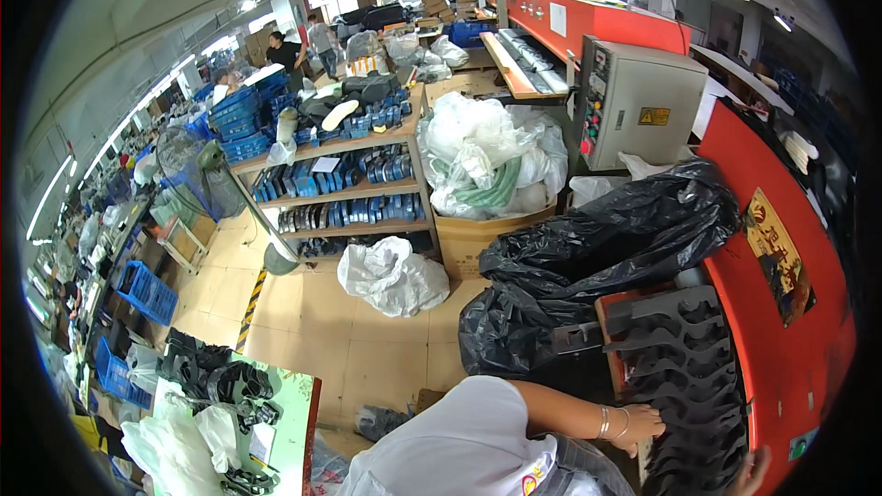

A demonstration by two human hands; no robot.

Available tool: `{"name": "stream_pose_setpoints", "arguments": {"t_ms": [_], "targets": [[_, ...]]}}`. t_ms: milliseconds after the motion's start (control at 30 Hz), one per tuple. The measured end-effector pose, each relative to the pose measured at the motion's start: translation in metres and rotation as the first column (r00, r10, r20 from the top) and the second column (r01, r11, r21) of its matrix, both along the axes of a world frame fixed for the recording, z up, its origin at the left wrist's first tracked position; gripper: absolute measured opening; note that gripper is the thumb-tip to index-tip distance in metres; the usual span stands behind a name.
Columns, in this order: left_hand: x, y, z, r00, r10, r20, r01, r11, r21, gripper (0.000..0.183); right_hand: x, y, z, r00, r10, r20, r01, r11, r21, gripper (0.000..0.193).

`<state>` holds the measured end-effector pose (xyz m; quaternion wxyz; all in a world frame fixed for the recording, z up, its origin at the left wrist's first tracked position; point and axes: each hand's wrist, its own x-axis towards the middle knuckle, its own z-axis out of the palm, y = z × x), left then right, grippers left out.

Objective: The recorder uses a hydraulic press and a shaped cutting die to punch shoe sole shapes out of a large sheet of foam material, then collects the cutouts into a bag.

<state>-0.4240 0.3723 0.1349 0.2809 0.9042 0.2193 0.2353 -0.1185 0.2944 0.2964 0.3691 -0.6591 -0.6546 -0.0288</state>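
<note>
My left hand (pixel 636 426), with thin bracelets at the wrist, reaches in from a white sleeve. Its fingers are bent at the near-left ends of a row of black wavy-edged pieces (pixel 675 349); they seem closed on one, though the fingertips are partly hidden. These pieces lie close together, one behind another, beside the red machine panel (pixel 781 312). My right hand (pixel 753 472) shows only in part at the lower right, fingers stretched out and slightly blurred, near the right ends of the pieces. I see nothing held in it.
A black plastic bag (pixel 588 248) lies beyond the pieces, next to a grey control box (pixel 638 106). Further off stand a carton of clear bags (pixel 496 237) and a shelf rack (pixel 340 189) of blue moulds. A green table (pixel 289 404) with black parts is at left.
</note>
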Motion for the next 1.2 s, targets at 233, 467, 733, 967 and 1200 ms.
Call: {"name": "stream_pose_setpoints", "arguments": {"t_ms": [233, 467, 733, 967, 1200], "targets": [[0.007, 0.009, -0.003, 0.997, -0.039, -0.069, 0.047, 0.992, 0.118, 0.063, -0.149, -0.022, -0.035, 0.856, 0.409, 0.317, -0.113, 0.746, -0.656, 0.039], [0.019, 0.013, -0.005, 0.996, 0.014, -0.087, 0.006, 0.975, 0.22, 0.061, -0.17, -0.008, -0.102, 0.868, -0.097, 0.487, 0.344, 0.824, -0.45, 0.05], [0.008, 0.008, 0.003, 0.974, 0.125, -0.188, -0.077, 0.967, 0.242, 0.062, -0.156, 0.0, -0.131, 0.876, -0.093, 0.473, 0.263, 0.914, -0.308, 0.045], [0.0, -0.023, 0.008, 0.994, -0.069, -0.085, 0.082, 0.983, 0.166, 0.043, -0.181, -0.053, -0.095, 0.943, -0.046, 0.331, 0.203, 0.865, -0.459, 0.036], [-0.086, 0.079, 0.088, 0.732, -0.484, -0.48, 0.41, 0.875, -0.257, 0.041, -0.169, 0.058, -0.032, 0.794, 0.022, -0.608, -0.544, 0.473, -0.693, 0.029]]}}
